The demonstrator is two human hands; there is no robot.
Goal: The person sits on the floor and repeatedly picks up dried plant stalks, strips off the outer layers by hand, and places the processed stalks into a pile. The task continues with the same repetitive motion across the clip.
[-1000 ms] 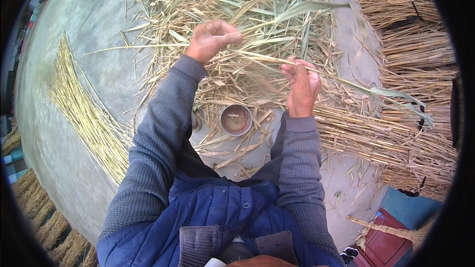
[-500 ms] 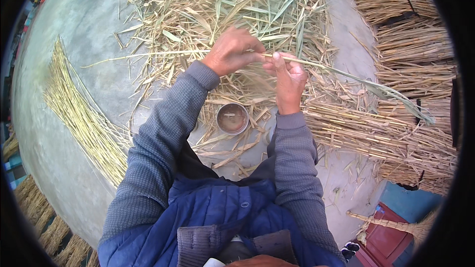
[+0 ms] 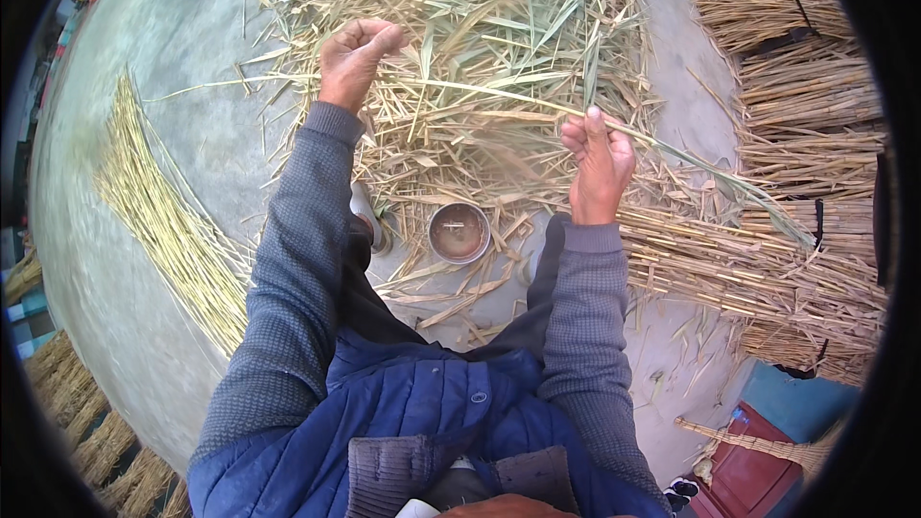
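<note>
A long, thin reed stalk (image 3: 489, 96) stretches across in front of me, bending down to a drooping leafy tip at the right. My right hand (image 3: 602, 163) pinches it between thumb and fingers towards that leafy end. Further left, my left hand (image 3: 353, 62) is raised with thumb and fingers pressed together. The stalk passes behind this hand, and whatever its fingertips hold is too small to make out. Beneath both hands lies a heap of stripped leaves and husks (image 3: 451, 144). Between my feet stands a round metal bowl (image 3: 460, 254) with a small pale piece inside.
On the concrete floor (image 3: 211, 86) at the left lies a fan of bare stalks (image 3: 173, 230). Tied reed bundles (image 3: 806, 105) are stacked at the right, beside loose stalks (image 3: 729, 259). A straw broom (image 3: 748, 436) rests over a red object (image 3: 753, 465) at lower right.
My left hand has moved left and away from the right hand, off the stalk's middle. My right hand, still pinching the stalk, has shifted slightly right and nearer to me.
</note>
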